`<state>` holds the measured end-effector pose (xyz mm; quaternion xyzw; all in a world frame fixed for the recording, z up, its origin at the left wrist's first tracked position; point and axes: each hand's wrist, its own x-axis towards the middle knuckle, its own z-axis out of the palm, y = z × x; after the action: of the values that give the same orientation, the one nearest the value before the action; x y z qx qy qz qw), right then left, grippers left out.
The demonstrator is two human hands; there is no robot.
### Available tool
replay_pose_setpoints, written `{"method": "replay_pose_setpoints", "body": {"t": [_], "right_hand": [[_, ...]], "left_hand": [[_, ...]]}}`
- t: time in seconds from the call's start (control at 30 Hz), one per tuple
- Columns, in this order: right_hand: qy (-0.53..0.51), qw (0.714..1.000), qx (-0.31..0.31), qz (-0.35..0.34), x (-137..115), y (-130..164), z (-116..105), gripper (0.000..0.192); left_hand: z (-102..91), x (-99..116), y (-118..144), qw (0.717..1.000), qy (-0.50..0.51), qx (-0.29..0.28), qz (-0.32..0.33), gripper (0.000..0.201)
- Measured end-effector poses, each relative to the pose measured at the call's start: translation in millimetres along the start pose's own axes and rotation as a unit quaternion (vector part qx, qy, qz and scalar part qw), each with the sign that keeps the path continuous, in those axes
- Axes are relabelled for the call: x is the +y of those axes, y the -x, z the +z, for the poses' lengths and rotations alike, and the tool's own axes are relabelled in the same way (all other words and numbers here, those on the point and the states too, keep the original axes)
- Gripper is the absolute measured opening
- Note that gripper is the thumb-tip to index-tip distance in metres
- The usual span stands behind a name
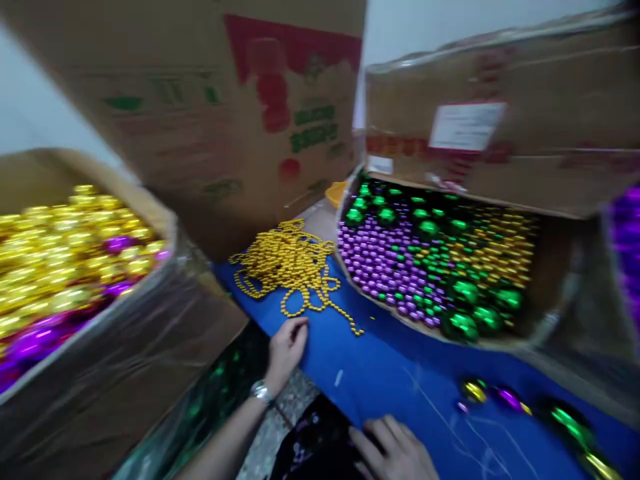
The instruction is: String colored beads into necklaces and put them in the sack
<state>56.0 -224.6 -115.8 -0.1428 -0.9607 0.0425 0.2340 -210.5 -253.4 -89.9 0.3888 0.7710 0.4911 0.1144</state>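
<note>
My left hand (289, 345), with a silver watch (261, 392) at the wrist, is at the near edge of the blue table (345, 373). Its fingers are curled in, and whatever they may hold is hidden. Just beyond it lies a tangled heap of gold bead strands (285, 257), one loose end trailing right. Lower in view, my right hand (395, 448) lies over the table edge, fingers stretched and slightly apart. To its right, a strand of large gold, purple and green beads (567, 420) rests on the table, with thin pale threads beside it.
At left, a cardboard box (125, 333) is full of gold and purple beads (75, 253). An open box (500, 120) at right holds purple, green and gold beads (390, 260). A tall carton (200, 120) stands behind. More purple beads (627, 247) show at the right edge.
</note>
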Motion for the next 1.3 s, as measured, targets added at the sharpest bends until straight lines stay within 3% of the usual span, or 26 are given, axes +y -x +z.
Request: {"method": "replay_pose_setpoints", "body": {"t": [0.13, 0.3, 0.47, 0.63, 0.77, 1.03, 1.17, 1.3], "right_hand": [[-0.004, 0.996, -0.070, 0.064, 3.5, -15.6, -30.5, 0.033], [-0.009, 0.985, -0.086, 0.147, 18.5, -10.3, -69.3, 0.024], [-0.054, 0.966, -0.068, 0.245, 37.5, 29.3, -114.0, 0.021], [0.010, 0.914, -0.039, 0.403, 59.1, 84.5, -147.3, 0.022], [0.037, 0.906, -0.050, 0.418, 64.8, 93.1, -136.0, 0.021], [0.155, 0.912, -0.073, 0.372, 58.5, 58.2, -61.9, 0.022], [0.181, 0.917, -0.075, 0.347, 56.5, 55.8, -51.0, 0.023], [0.186, 0.916, -0.084, 0.344, 58.7, 55.8, -54.1, 0.022]], "left_hand": [[13.1, 29.1, -9.8, 0.994, 0.054, -0.092, -0.014, 0.025], [67.7, 79.1, -1.5, 0.964, 0.102, -0.246, 0.010, 0.028], [122.7, 117.0, 17.2, 0.914, 0.090, -0.387, 0.087, 0.028], [146.8, 137.1, 26.3, 0.891, 0.067, -0.429, 0.132, 0.025], [153.2, 138.4, 30.2, 0.889, 0.061, -0.434, 0.134, 0.024], [149.7, 148.1, 28.7, 0.880, 0.053, -0.441, 0.168, 0.022], [146.9, 165.5, 20.6, 0.878, 0.067, -0.433, 0.192, 0.020], [146.1, 179.0, 10.0, 0.886, 0.088, -0.404, 0.208, 0.020]]}}
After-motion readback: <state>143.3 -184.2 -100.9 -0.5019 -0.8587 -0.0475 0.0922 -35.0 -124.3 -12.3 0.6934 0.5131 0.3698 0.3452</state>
